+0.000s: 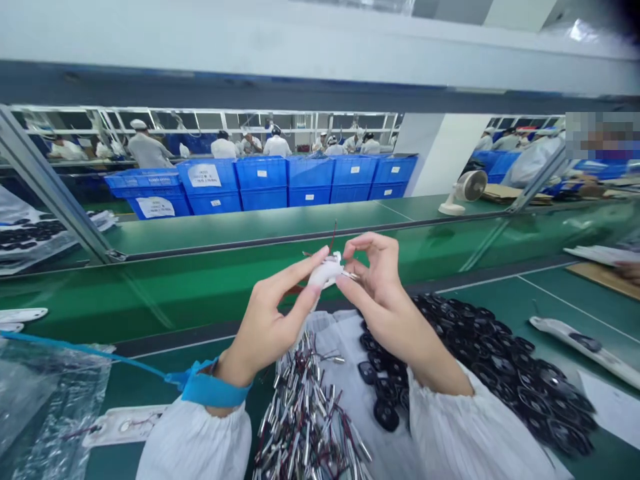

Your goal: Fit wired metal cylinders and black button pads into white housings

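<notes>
Pinching a small white part (326,272) just below dead centre, clamped between thumb and fingers of the left hand (273,320). Pointing its pronged end at about 2 o'clock, with the long axis on a rough 8-to-2 line and a thin dark-red wire (335,237) up at 12. Holding the right hand (377,277) close in at 3; can't tell if actually gripping. Seeing piled metal cylinders (295,420) at 6, piled black parts (475,347) at 4.

Small white part (325,273), smooth and rounded, thin reddish wire (335,235) jutting up, held between both hands (267,327)
</notes>
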A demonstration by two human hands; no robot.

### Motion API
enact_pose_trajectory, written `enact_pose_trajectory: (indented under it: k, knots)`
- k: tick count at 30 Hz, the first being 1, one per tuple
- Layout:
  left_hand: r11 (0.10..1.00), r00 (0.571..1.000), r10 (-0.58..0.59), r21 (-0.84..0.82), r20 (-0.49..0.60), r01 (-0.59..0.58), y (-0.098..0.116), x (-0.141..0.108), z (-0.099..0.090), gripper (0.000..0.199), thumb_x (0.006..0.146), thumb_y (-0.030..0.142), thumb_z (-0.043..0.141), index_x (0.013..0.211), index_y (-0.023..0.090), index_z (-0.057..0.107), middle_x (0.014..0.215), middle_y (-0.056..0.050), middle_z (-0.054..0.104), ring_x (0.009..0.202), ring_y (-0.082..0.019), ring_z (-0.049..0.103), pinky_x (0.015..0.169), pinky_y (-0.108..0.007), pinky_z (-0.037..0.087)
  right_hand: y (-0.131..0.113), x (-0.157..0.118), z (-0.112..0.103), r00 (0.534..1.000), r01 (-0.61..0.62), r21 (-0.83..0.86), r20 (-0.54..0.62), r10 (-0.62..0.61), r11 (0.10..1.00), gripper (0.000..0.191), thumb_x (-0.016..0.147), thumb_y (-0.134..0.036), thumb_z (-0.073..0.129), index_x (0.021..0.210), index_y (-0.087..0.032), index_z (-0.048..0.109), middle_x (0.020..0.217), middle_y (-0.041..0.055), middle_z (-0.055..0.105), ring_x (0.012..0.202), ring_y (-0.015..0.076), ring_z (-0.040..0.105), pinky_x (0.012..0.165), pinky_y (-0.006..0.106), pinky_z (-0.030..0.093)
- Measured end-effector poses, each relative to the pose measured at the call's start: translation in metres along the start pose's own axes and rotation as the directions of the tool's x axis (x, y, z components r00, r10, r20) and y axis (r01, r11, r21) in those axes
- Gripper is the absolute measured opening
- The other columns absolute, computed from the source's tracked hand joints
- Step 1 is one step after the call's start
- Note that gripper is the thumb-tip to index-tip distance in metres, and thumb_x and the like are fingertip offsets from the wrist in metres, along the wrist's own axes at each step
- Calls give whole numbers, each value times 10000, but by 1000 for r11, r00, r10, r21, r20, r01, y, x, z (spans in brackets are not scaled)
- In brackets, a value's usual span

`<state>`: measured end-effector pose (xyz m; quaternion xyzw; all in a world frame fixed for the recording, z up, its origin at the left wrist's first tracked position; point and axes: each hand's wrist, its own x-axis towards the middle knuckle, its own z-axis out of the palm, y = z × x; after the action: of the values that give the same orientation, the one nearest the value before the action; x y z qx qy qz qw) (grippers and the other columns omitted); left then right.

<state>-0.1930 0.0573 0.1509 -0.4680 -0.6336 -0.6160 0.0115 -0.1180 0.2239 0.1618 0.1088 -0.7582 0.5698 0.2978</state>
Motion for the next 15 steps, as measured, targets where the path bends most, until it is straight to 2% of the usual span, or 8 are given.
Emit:
enact_pose_trajectory:
  k: [3,6,9,11,13,15]
  knots:
    - [993,999,-27,-112,-44,22,5,3,-1,341,1039,304,623,1374,327,683,1425,1,659,1218,-241,677,908,-278,637,-5,3,-10,997,-46,102,68,39,994,293,937,-279,669,1141,-300,460,1109,10,524,918,145,660,837,298,610]
    - [988,998,-31,-155,-61,21,10,6,-4,322,1024,290,641,1339,310,705,1413,-10,665,1181,-261,697,837,-291,661,-10,4,-19,992,-92,62,91,87,994,219,907,-350,758,1032,-252,607,1047,19,649,975,197,721,920,359,626]
    - [988,998,-51,-147,-44,44,13,7,-8,315,1004,278,662,1313,293,720,1397,-19,673,1126,-267,720,816,-299,662,-12,2,-21,999,-39,-58,-29,38,998,175,872,-338,815,950,-232,700,966,24,730,928,215,744,882,367,641]
    - [984,997,-77,-162,1,76,14,8,-11,304,998,276,665,1295,282,730,1346,-27,700,1014,-245,753,768,-284,659,-12,1,-20,997,7,-136,-78,-17,991,146,862,-316,830,926,-232,730,918,17,749,869,205,746,842,353,642]
    - [980,992,-109,-163,64,118,13,9,-13,292,982,272,686,1268,268,743,1285,-33,729,960,-235,765,768,-287,656,-11,1,-19,997,7,-198,-69,-21,980,155,856,-338,834,879,-227,728,881,12,752,827,199,739,806,344,638]
    - [979,987,-129,-148,97,142,11,11,-15,291,950,263,728,1239,257,757,1266,-37,740,1033,-256,752,856,-321,650,-12,2,-19,999,-28,-240,-37,20,970,231,855,-406,829,827,-218,697,853,11,748,785,194,728,756,334,630]
